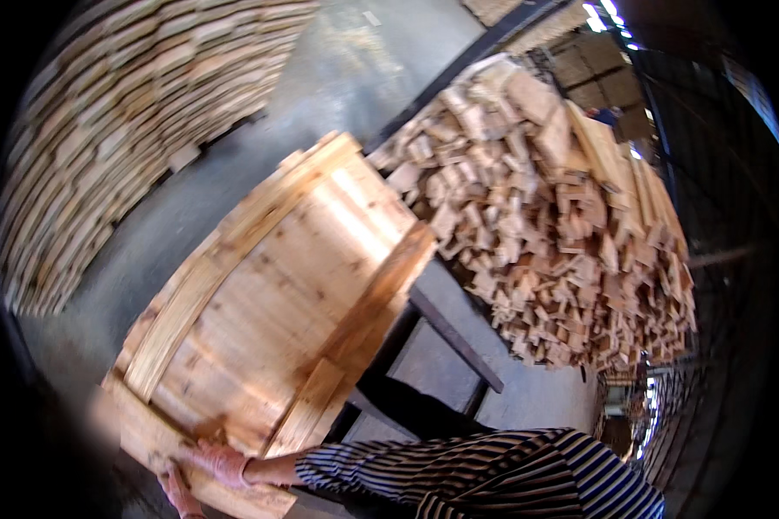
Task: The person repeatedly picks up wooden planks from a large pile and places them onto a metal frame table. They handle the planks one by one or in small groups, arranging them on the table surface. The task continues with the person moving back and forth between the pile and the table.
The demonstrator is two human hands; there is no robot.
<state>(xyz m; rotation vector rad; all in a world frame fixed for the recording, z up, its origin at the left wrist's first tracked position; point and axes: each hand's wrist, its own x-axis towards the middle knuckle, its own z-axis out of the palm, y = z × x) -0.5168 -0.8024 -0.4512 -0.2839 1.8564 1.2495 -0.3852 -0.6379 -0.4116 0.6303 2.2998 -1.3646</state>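
Note:
A large panel of pale planks (268, 303) lies tilted across a dark metal stand in front of me, with long battens along its sides. Across its near end, at lower left, lies a short wooden board (147, 430). My right hand (223, 464), reaching in from a striped sleeve, is closed over this board, its fingers pointing left. Just below it, my left hand (179, 493) grips the board's near edge; part of that hand is cut off by the picture's lower edge. Shadow and blur hide the fingertips.
Stacked boards (147, 112) rise at upper left beyond a strip of grey floor (337, 65). At right, a big heap of wood offcuts (528, 216) stands behind a dark metal post (467, 60). Metal bars of the stand (454, 337) stick out right of the panel.

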